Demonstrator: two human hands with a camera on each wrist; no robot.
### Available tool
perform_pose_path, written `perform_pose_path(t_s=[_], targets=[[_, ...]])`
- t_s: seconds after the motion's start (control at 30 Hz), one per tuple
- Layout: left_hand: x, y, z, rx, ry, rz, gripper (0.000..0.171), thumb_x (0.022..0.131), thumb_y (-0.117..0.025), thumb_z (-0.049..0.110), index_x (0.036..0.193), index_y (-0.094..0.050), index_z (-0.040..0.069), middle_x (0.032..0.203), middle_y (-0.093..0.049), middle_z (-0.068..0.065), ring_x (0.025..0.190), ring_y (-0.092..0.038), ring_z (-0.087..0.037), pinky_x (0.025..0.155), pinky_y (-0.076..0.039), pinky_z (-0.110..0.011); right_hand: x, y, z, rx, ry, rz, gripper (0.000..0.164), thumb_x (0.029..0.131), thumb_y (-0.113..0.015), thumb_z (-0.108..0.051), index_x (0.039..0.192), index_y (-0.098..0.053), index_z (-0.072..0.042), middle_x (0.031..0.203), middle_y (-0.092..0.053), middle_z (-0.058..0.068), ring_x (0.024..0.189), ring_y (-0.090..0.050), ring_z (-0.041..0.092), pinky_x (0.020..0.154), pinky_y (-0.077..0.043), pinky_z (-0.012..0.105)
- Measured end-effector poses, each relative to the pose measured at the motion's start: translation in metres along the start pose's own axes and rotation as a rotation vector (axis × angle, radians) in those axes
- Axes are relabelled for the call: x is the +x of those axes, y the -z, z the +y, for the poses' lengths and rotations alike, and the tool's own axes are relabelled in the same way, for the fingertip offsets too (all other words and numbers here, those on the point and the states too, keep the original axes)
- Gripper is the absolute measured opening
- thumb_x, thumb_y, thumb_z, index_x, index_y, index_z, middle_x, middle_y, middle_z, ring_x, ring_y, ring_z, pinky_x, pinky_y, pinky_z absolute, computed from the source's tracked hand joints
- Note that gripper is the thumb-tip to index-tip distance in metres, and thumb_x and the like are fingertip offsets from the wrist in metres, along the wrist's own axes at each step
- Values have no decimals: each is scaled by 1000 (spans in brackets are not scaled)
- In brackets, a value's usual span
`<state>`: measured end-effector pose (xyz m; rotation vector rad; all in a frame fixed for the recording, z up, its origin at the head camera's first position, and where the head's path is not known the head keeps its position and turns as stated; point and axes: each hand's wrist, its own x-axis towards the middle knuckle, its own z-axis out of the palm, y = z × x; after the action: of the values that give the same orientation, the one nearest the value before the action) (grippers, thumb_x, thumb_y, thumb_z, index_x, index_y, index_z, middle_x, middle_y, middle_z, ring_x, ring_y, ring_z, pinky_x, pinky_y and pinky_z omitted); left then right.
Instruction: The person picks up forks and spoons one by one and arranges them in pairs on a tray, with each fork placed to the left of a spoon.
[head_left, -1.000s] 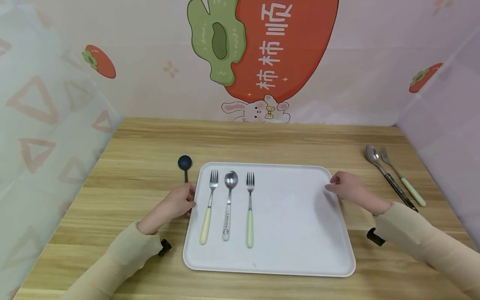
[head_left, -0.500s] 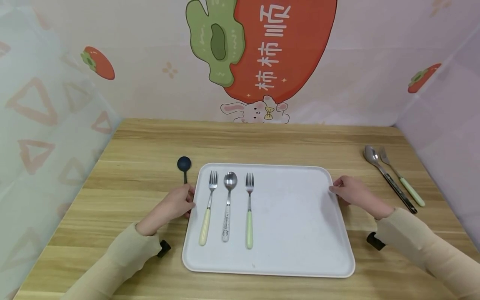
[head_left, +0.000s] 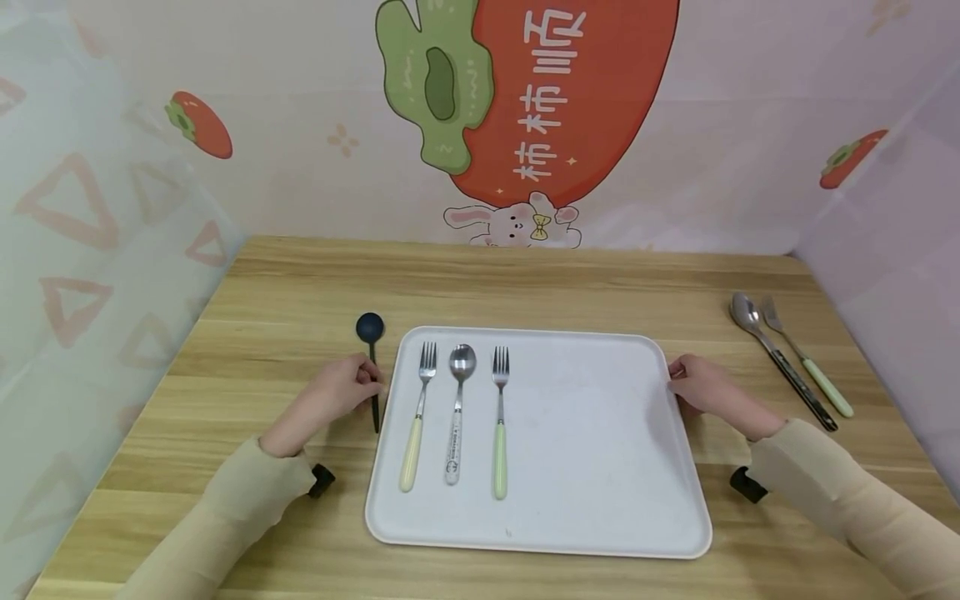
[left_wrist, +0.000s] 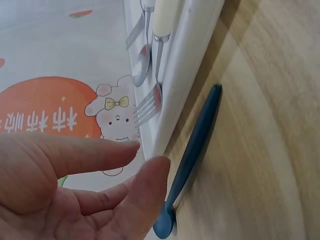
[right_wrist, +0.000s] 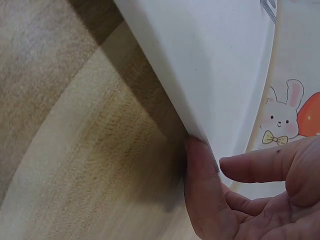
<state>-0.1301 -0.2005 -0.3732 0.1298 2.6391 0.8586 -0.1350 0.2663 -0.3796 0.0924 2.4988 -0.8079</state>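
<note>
A white rectangular tray [head_left: 585, 442] lies on the wooden table. On its left part are a fork with a cream handle [head_left: 411, 454], a spoon with a printed handle [head_left: 453, 442] and a fork with a green handle [head_left: 500, 458]. My left hand [head_left: 337, 390] is beside the tray's left rim, above a dark teal spoon [left_wrist: 195, 142] on the table. Thumb and fingers stand slightly apart with nothing between them in the left wrist view. At the right rim my right hand [head_left: 705, 387] touches the edge with a fingertip [right_wrist: 200, 155]; its thumb is off the rim.
A metal spoon with a black handle [head_left: 795, 375] and another green-handled fork [head_left: 825, 386] lie side by side at the table's right. A printed backdrop [head_left: 300, 183] rises behind the table, with pale side walls left and right.
My left hand has drawn left from the tray's rim, uncovering more of the dark spoon's handle. My right hand has slid slightly outward, its thumb leaving the rim. The tray stays about where it was.
</note>
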Motion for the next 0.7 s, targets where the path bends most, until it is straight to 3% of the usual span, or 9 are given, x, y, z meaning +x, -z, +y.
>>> perform_pose_path(t_s=[0.17, 0.3, 0.6, 0.7], targets=[[3, 5, -3, 35, 13, 29, 27, 85, -58, 11, 101, -54, -10, 91, -62, -22, 80, -59, -28, 65, -49, -34, 1, -2, 1, 0, -5, -6, 33, 89, -44, -2, 113, -41, 20, 99, -52, 30, 78, -59, 26, 59, -54, 33], [6, 8, -6, 57, 47, 29, 32, 85, -59, 14, 103, -52, -11, 96, -61, -25, 82, -60, -30, 66, -50, -36, 1, -2, 2, 12, -4, 5, 31, 88, -44, -1, 111, -42, 19, 96, -53, 28, 74, -59, 23, 57, -53, 31], [16, 10, -9, 91, 106, 11, 40, 85, -59, 19, 108, -52, -13, 79, -62, -14, 73, -56, -22, 67, -48, -34, 2, -2, 1, 35, -11, -14, 31, 88, -43, 0, 111, -40, 20, 98, -52, 29, 70, -59, 20, 56, -54, 31], [19, 9, -8, 119, 119, 5, 40, 85, -60, 20, 108, -53, -12, 81, -61, -14, 73, -55, -22, 68, -48, -34, 3, -2, 1, 42, -22, -18, 31, 88, -43, 0, 112, -39, 20, 99, -52, 30, 70, -59, 21, 56, -54, 31]])
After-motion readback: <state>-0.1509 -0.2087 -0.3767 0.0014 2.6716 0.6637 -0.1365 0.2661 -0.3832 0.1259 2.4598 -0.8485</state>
